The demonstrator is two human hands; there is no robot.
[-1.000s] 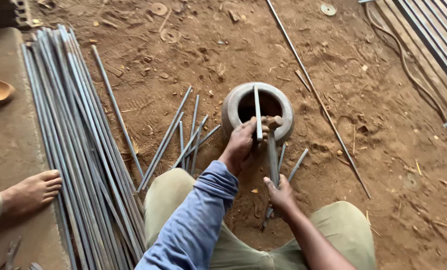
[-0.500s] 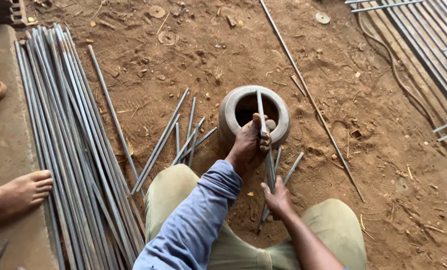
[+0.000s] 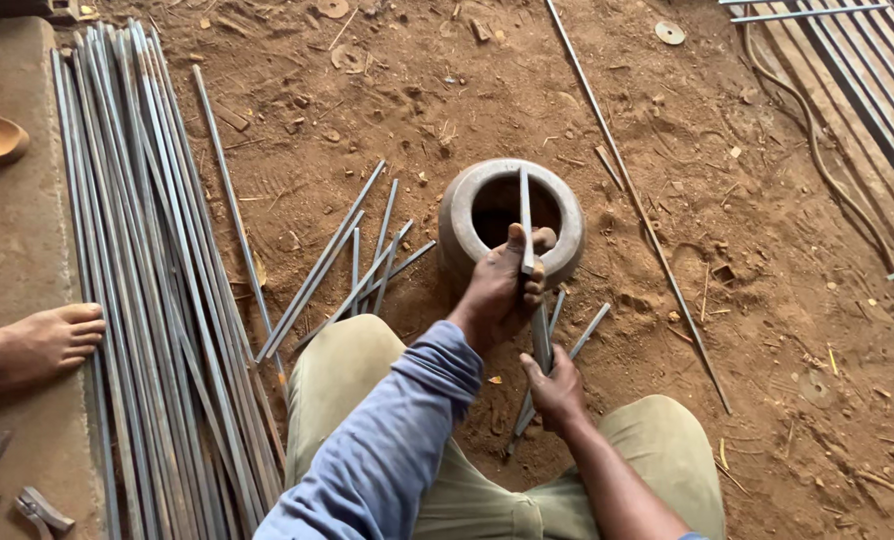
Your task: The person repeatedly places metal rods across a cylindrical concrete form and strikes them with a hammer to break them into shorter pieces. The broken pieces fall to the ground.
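Note:
A short flat metal bar lies across the open top of a thick metal ring standing on the dirt. My left hand, in a blue sleeve, grips this bar at the ring's near rim. My right hand, bare-armed, holds the bar's lower end just below, between my knees. Under my hands a few more short bars rest on the ground. Several other short bars fan out left of the ring.
A bundle of long steel rods runs along the left beside a concrete slab. Another person's bare foot rests there. A long thin rod lies right of the ring. A metal grille sits top right.
My left hand has shifted slightly up the bar toward the ring's rim. Both hands keep their hold and the bar stays across the ring.

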